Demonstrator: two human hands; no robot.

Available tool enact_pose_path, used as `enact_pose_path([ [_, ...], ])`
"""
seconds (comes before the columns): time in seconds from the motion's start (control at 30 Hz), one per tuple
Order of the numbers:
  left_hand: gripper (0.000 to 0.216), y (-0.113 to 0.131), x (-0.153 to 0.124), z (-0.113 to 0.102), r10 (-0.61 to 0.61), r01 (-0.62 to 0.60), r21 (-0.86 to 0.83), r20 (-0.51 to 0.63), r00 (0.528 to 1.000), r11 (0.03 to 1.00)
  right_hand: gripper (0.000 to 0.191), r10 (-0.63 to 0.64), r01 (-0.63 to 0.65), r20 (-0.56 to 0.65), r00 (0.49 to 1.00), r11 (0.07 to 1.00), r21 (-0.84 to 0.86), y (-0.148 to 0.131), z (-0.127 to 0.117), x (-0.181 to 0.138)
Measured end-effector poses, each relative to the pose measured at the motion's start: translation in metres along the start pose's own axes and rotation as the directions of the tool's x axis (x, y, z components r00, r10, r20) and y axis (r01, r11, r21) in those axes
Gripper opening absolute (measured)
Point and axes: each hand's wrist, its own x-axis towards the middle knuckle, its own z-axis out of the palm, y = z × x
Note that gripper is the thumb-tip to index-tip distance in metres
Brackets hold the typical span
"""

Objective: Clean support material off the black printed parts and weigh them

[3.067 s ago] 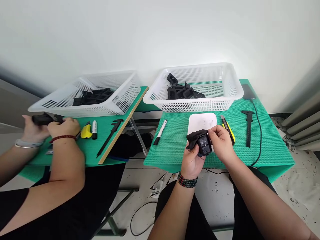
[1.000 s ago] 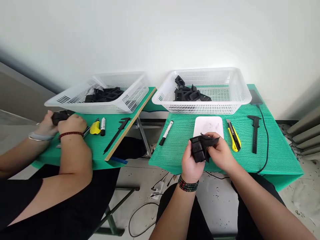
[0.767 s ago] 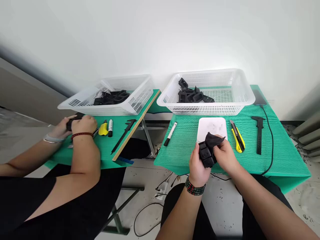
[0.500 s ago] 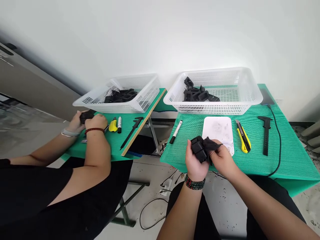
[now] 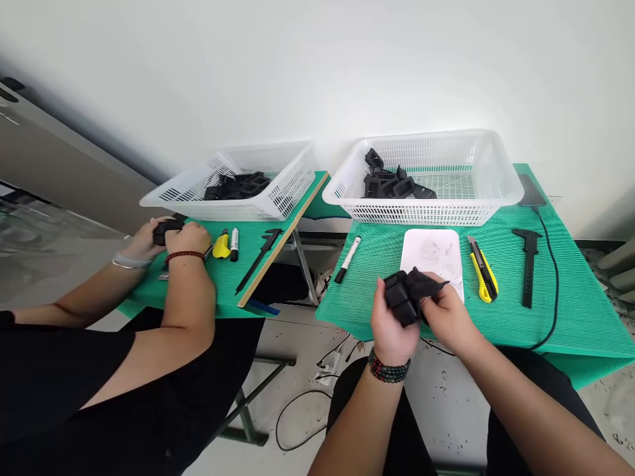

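Note:
My left hand (image 5: 389,330) is closed around a black plastic part (image 5: 399,301) held over the near edge of the green table (image 5: 496,311). My right hand (image 5: 449,316) pinches a thin black flap (image 5: 430,285) sticking out of that part. Just behind my hands lies a small white scale (image 5: 432,254). Several more black parts (image 5: 391,183) sit in the white basket (image 5: 471,198) at the back.
A marker (image 5: 347,259) lies left of the scale; a yellow utility knife (image 5: 481,274), a black caliper (image 5: 528,264) and a phone on a cable (image 5: 530,188) lie right. At the left table another person's hands (image 5: 171,237) hold a black part, near a second basket (image 5: 278,198).
I have turned the black part in my hands and kept pulling at its flap with my right fingers. The view swung left and back. The other person keeps handling their part.

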Motion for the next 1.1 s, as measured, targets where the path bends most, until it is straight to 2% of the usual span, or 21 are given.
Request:
enact_pose_path([
  [0.13,0.037,0.016,0.006,0.001,0.050,-0.050,-0.018,-0.023,0.999,0.999,0.027,-0.035,0.037,0.029,0.999,0.997,-0.070,0.001,0.011,-0.011],
  [0.23,0.037,0.017,0.005,0.000,0.065,-0.065,-0.010,-0.016,0.998,0.998,0.026,-0.024,0.024,-0.010,1.000,0.999,-0.031,-0.002,0.016,-0.010],
  [0.3,0.037,0.018,0.002,-0.001,0.071,-0.071,-0.003,-0.016,0.997,0.997,0.024,0.003,-0.003,-0.005,1.000,1.000,0.025,-0.007,0.019,-0.006],
  [0.47,0.036,0.027,-0.007,-0.004,0.096,-0.096,0.011,-0.026,0.995,0.995,0.013,0.132,-0.146,0.104,0.986,0.979,0.145,-0.018,0.025,0.001],
  [0.57,0.033,0.031,-0.013,-0.008,0.131,-0.129,0.065,-0.023,0.991,0.990,0.003,0.193,-0.200,0.058,0.980,0.958,0.206,-0.015,0.031,0.002],
  [0.7,0.029,0.034,-0.022,-0.013,0.160,-0.154,0.134,-0.036,0.987,0.979,0.005,0.193,-0.193,0.024,0.981,0.947,0.256,-0.008,0.040,0.002],
  [0.9,0.028,0.049,-0.040,-0.019,0.090,-0.078,0.098,-0.120,0.989,0.992,0.008,0.157,-0.181,0.171,0.973,0.974,0.134,-0.008,0.050,-0.003],
  [1.0,0.026,0.053,-0.046,-0.023,0.163,-0.152,0.113,-0.103,0.981,0.982,0.009,0.092,-0.109,0.179,0.980,0.990,0.088,-0.006,0.057,-0.008],
  [1.1,0.027,0.053,-0.047,-0.026,0.242,-0.227,0.132,-0.114,0.964,0.965,0.013,-0.002,-0.003,0.103,0.995,0.999,0.045,-0.001,0.062,-0.013],
])
